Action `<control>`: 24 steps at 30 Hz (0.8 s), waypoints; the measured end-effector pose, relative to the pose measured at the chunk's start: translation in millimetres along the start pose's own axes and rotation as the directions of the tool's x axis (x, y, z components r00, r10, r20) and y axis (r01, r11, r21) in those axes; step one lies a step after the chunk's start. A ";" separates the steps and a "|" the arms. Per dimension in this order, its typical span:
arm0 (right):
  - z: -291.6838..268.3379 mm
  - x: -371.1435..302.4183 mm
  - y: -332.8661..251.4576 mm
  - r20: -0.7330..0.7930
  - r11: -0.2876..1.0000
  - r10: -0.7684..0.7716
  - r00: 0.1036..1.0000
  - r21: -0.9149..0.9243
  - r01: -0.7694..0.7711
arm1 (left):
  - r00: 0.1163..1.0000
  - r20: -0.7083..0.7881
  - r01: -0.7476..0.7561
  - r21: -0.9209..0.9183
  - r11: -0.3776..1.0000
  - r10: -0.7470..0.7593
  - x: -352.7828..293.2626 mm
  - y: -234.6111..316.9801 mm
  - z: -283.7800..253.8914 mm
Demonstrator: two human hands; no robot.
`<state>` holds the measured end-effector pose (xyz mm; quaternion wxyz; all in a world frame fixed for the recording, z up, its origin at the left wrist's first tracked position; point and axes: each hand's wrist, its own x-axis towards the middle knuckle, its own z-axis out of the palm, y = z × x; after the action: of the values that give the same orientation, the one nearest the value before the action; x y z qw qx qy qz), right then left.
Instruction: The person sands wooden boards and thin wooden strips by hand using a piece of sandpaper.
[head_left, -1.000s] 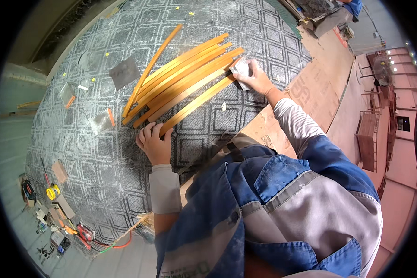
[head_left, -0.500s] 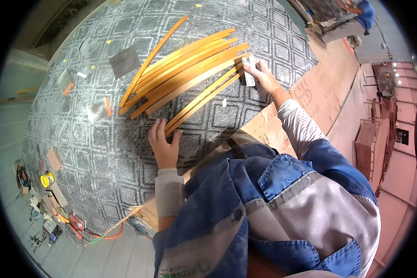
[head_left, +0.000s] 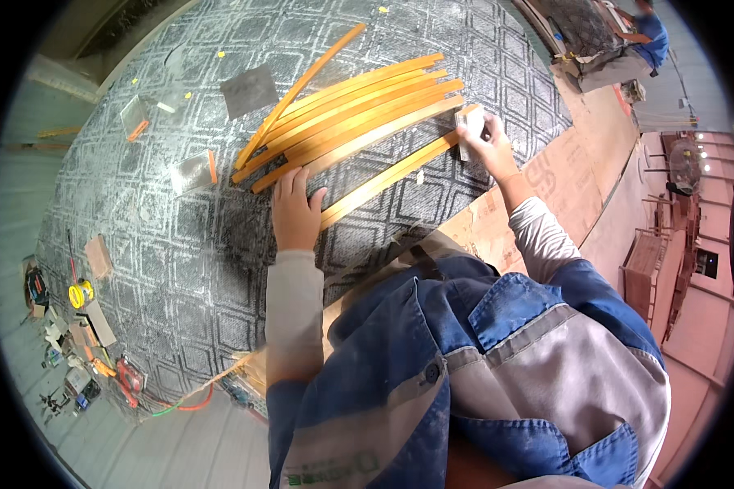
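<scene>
Several long, narrow orange-yellow wooden strips (head_left: 359,110) lie side by side on the patterned covering, one of them slanting across the others' left ends. Closer to me, a pair of strips (head_left: 391,173) lies apart from that group. My left hand (head_left: 295,213) is palm down with fingers stretched out, its fingertips at the left end of the group's nearest strip and its thumb apart, by the near pair. My right hand (head_left: 493,148) grips a small pale rectangular block (head_left: 467,122) between thumb and fingers, at the right end of the near pair. Its far fingers are partly hidden.
A dark square sheet (head_left: 249,91) and two clear pieces with orange edges (head_left: 194,173) lie left of the strips. Tools, a yellow roll (head_left: 81,293) and a red hose sit at the lower left. Cardboard (head_left: 546,171) lies at right. Another person (head_left: 648,41) crouches at the far right.
My left hand has moved forward from the near strips to the group's left end. The near two strips now lie closer together. My right hand still holds the block. The whole view has shifted slightly.
</scene>
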<state>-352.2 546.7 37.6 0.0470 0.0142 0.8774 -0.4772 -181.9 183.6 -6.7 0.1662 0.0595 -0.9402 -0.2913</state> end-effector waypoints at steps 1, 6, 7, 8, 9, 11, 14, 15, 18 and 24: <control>5.2 4.2 -7.7 -0.009 0.983 -0.099 0.995 -0.159 0.096 | 0.999 0.032 0.006 0.077 0.997 -0.008 6.0 -7.6 4.6; -20.3 52.8 1.0 -0.145 0.813 -0.324 0.935 -0.548 0.197 | 0.947 0.314 -0.001 0.228 0.974 -0.072 28.4 -9.5 3.2; -29.7 64.5 9.8 -0.154 0.814 -0.288 0.945 -0.560 0.157 | 0.953 0.301 0.000 0.151 0.989 -0.046 18.7 -16.9 6.7; -36.6 79.7 27.2 -0.164 0.760 -0.324 0.932 -0.632 0.153 | 0.960 0.280 -0.057 0.162 0.985 0.010 12.5 -21.7 8.7; -35.6 83.9 28.1 -0.147 0.624 -0.432 0.890 -0.761 0.178 | 0.963 0.263 -0.106 0.179 0.978 0.056 4.7 -24.0 8.6; -30.9 93.2 23.5 -0.027 0.483 -0.583 0.812 -0.815 0.320 | 0.958 0.273 -0.130 0.146 0.981 0.087 -7.5 -19.1 0.0; 15.3 78.3 -28.2 0.243 0.763 -0.466 0.851 -0.377 0.525 | 0.963 0.271 -0.019 0.089 0.996 -0.006 -20.1 -15.9 -12.4; 32.1 68.8 -46.0 0.388 0.673 -0.552 0.738 -0.315 0.669 | 0.952 0.295 0.097 -0.028 0.995 -0.085 -17.8 -12.7 -18.5; 91.3 63.3 -53.3 0.464 0.508 -0.702 0.541 -0.206 0.836 | 0.949 0.254 0.212 -0.074 0.975 -0.187 -22.8 -14.6 -21.5; 105.1 94.8 -46.7 0.538 0.446 -0.688 0.487 -0.216 0.869 | 0.812 0.333 0.544 -0.132 0.829 -0.480 -42.2 -5.7 -78.8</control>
<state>-442.5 431.2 10.8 -0.0152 -0.5021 0.8383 -0.2117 -114.9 146.1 39.5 -0.0510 0.2502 -0.8643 -0.4333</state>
